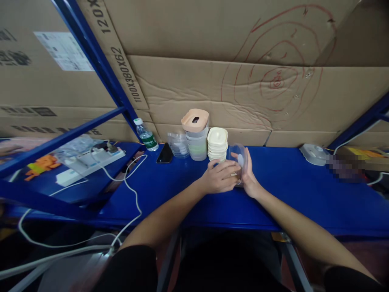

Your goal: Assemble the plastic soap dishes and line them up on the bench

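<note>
We hold a clear plastic container tipped on its side over the blue table, just in front of a stack of cream lids. Our left hand curls around the container's near side, fingers bent and closed against it. Our right hand lies flat against its right side, fingers straight and pressed together, pointing away from us. The two hands meet around the container, so most of its lower part is hidden.

Just left of the cream lids stands a stack of clear tubs with a peach lid tilted on top, and further left more clear containers. A black phone lies beside them, then a water bottle. A white power strip with cables sits on the far left. A grey lid rests well off to the right
</note>
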### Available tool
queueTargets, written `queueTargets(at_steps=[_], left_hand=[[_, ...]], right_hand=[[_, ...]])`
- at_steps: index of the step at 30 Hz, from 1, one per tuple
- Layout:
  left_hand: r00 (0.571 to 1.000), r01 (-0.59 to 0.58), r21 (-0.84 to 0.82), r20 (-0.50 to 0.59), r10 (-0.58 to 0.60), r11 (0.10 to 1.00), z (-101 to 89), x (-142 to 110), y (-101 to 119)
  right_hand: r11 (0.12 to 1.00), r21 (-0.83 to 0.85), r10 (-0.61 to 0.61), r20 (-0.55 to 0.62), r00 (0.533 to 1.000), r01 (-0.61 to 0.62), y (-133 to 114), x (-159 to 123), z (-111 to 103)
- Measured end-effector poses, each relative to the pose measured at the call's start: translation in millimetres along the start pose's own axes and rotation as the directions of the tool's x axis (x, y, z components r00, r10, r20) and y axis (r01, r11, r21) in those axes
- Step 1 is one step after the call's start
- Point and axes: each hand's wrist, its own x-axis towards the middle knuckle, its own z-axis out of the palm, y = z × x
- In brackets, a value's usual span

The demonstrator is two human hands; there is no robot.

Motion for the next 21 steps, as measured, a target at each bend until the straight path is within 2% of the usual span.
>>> queueTargets(at_steps=[3,6,8,10,12,14,18,19,21], left_hand=[[0.999,-0.036,-0.009,-0.020,0.035,0.999,0.4,2.2,1.2],[1.000,-0.028,-0.054,-0.016,0.027,0.998,1.2,5.3,-1.9],[1.000,0.026,-0.124,0.007,-0.025,0.992,1.3,7.2,-4.4],[0.989,0.144,-0.236,0.026,-0.142,0.961,0.9,9.1,-5.6],[0.959,0.281,-0.373,0.065,-0.277,0.884,0.1,10.7,-5.2],[0.921,0.384,-0.501,0.149,-0.359,0.776,-0.7,11.9,-4.5],[0.872,0.486,-0.656,0.321,-0.370,0.577,-1.5,12.5,-5.8],[0.870,0.490,-0.666,0.330,-0.367,0.562,-2.0,12.2,-6.9],[0.882,0.468,-0.645,0.299,-0.364,0.604,-4.5,10.6,-10.8]], right_hand=[[0.983,0.174,-0.039,-0.115,0.993,0.059,-3.8,4.4,-1.8],[0.967,0.232,-0.049,-0.227,0.973,0.103,-5.2,9.2,-6.9],[0.958,0.252,-0.060,-0.293,0.954,0.137,-4.0,11.5,-11.6],[0.956,0.249,-0.069,-0.330,0.942,0.158,-2.1,12.9,-15.9],[0.969,0.200,-0.068,-0.337,0.939,0.142,-0.8,13.5,-18.9],[0.989,0.116,-0.048,-0.320,0.946,0.090,-1.1,13.6,-20.3],[1.000,-0.002,-0.001,-0.271,0.963,0.001,-6.0,13.5,-18.9],[1.000,-0.004,0.000,-0.269,0.963,-0.001,-7.7,13.6,-18.0],[1.000,0.014,-0.023,-0.270,0.963,0.028,-10.6,13.7,-16.8]])
